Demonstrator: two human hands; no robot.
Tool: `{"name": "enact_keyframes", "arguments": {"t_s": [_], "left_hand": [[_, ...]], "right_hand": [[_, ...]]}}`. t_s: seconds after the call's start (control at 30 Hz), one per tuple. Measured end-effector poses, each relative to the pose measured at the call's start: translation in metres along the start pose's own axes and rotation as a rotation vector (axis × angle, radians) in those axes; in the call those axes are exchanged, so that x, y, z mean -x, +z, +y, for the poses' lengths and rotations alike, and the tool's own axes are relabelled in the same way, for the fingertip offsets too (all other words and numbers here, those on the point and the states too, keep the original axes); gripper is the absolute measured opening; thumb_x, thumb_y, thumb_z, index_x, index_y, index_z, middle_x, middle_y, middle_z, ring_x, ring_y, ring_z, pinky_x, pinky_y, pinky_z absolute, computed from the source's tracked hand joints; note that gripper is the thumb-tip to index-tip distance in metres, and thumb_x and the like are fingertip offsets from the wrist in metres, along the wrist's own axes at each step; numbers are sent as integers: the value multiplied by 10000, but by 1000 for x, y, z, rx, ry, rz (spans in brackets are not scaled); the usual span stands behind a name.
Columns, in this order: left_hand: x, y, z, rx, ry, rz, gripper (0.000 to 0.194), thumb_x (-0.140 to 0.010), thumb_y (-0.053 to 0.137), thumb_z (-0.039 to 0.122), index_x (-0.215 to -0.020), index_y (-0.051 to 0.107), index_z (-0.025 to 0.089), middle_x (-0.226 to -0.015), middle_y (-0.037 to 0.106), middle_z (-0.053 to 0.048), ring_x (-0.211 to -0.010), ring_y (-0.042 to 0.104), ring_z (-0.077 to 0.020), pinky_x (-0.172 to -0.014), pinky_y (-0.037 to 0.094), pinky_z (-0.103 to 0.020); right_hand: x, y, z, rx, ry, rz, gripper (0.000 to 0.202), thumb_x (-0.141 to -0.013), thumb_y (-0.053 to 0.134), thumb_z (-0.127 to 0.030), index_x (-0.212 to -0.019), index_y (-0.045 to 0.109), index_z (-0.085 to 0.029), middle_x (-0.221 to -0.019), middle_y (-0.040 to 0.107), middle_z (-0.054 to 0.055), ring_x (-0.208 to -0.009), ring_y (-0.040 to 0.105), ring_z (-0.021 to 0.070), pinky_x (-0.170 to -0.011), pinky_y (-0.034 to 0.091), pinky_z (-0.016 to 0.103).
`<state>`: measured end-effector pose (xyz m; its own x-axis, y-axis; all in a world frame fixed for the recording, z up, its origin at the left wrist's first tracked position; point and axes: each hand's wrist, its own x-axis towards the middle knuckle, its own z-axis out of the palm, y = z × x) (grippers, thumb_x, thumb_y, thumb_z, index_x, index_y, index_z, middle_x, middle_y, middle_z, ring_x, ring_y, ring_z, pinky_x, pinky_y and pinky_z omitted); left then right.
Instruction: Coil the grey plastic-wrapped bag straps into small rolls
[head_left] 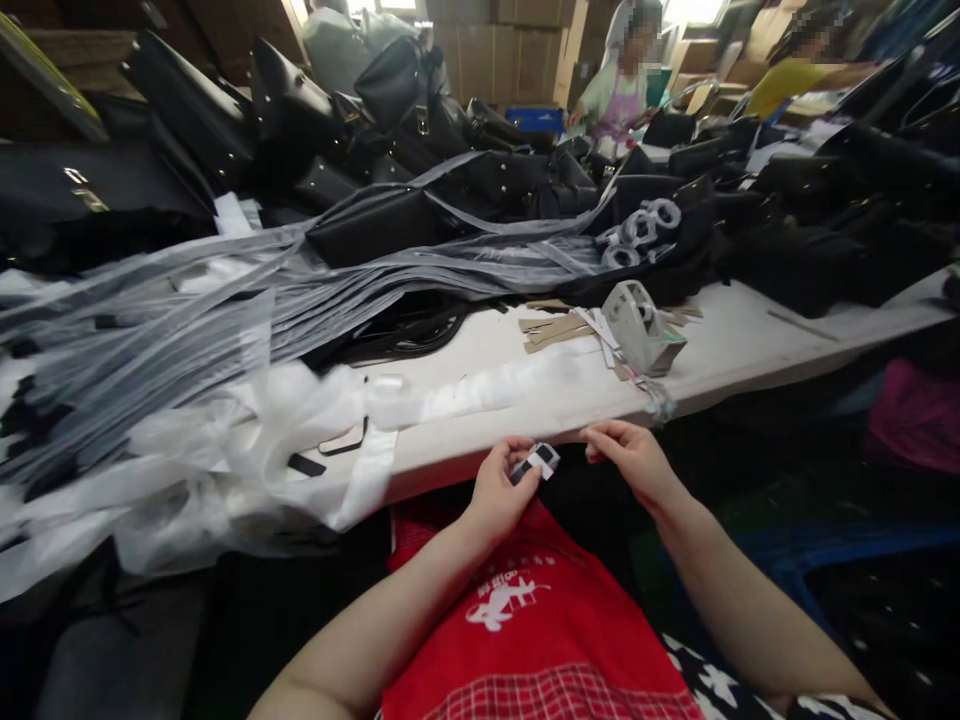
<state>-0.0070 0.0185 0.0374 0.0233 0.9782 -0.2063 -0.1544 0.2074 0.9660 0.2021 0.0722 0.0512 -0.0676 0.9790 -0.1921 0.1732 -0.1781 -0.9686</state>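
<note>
My left hand (501, 485) is closed around a small black piece with a white wrap (543, 460), held just off the front edge of the white table (442, 445). What kind of piece it is does not show clearly. To its right, apart from it, my right hand (628, 458) has thumb and fingertips pressed together in a pinch. Anything between those fingertips is too small to make out. Beyond the right hand, a grey tape dispenser (637, 325) stands near the table edge.
Brown paper strips (555, 330) lie beside the dispenser. Crumpled white wrapping (247, 460) and long plastic-covered straps (360, 285) cover the table's left side. Clear tape rolls (639, 228) rest farther back. Black bags (517, 185) are piled behind. Two other people work in the background.
</note>
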Motion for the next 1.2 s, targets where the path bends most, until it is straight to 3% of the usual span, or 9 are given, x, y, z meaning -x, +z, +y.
{"name": "enact_keyframes", "arguments": {"t_s": [0.1, 0.2, 0.43, 0.67, 0.87, 0.93, 1.2], "left_hand": [[0, -2, 1, -96, 68, 34, 311, -779, 646, 240, -1060, 533, 172, -857, 654, -38, -800, 626, -152, -770, 487, -277], [0, -6, -1, -154, 129, 43, 297, -813, 614, 223, -1090, 518, 179, -882, 661, -42, -818, 631, -152, -792, 489, -287], [3, -12, -1, -269, 197, 71, 263, -815, 613, 231, -1067, 558, 182, -917, 670, -47, -844, 632, -168, -810, 485, -299], [7, -11, 8, -296, 178, 70, 217, -789, 660, 301, -958, 635, 167, -901, 699, -55, -831, 639, -184, -801, 483, -303], [-1, -9, -1, -131, 28, 182, 301, -772, 678, 399, -917, 638, 138, -810, 688, -54, -738, 620, -167, -715, 492, -282], [0, -8, -1, -103, 14, 190, 310, -796, 651, 414, -927, 633, 135, -803, 685, -53, -729, 617, -165, -710, 496, -282], [19, -8, 16, -475, 364, 205, 202, -859, 596, 357, -981, 658, 207, -935, 695, -83, -882, 639, -230, -833, 495, -345]], "right_hand": [[34, 41, -8, -103, 39, -140, 314, -726, 728, -468, -780, 708, -160, -601, 658, 10, -554, 586, 122, -570, 490, 242], [41, 58, -6, -180, 83, -176, 311, -708, 748, -459, -766, 701, -157, -586, 650, 2, -536, 571, 111, -558, 480, 234], [33, 65, -2, -212, 159, -206, 363, -659, 775, -493, -698, 672, -147, -543, 631, -4, -492, 549, 103, -518, 447, 228], [34, 65, 3, -215, 170, -262, 363, -703, 750, -492, -709, 681, -136, -548, 633, -1, -492, 545, 93, -525, 444, 224], [36, 66, 8, -313, 208, -318, 359, -692, 773, -439, -874, 727, -133, -713, 705, 37, -614, 611, 116, -634, 487, 255], [34, 69, 7, -328, 219, -314, 353, -680, 780, -439, -852, 732, -134, -724, 710, 44, -621, 613, 118, -639, 478, 255], [30, 91, -11, -375, 158, -296, 393, -624, 808, -493, -705, 731, -116, -603, 636, 13, -545, 498, 94, -567, 385, 227]]}}
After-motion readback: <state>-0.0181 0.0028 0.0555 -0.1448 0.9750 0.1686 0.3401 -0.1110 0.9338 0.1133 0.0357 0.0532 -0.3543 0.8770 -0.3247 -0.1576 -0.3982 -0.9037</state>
